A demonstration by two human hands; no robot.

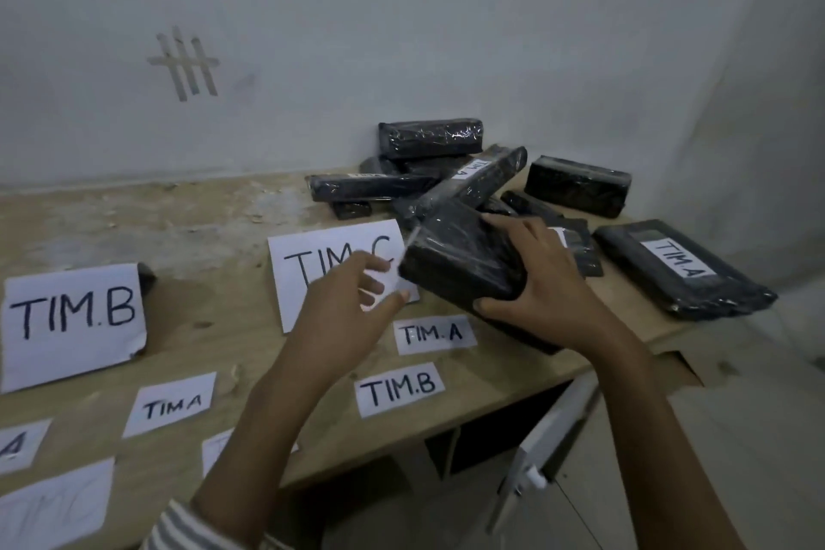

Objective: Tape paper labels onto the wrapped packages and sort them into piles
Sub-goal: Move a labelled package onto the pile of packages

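Few packages [446,174] beside the TIM.C sign [312,263] are labelled; one more package [464,263] is clasped in the right grip [540,281], its label [387,279] pinched in the left grip [343,304].

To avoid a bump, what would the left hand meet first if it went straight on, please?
Probably the wrapped package in the right hand, just beyond the paper slip the left hand pinches.

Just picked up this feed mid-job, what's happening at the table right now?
A person's right hand grips a black wrapped package over the table, while the left hand pinches a small white label beside it. A loose TIM.A label and TIM.B label lie nearby; the heap of packages behind includes some already labelled.
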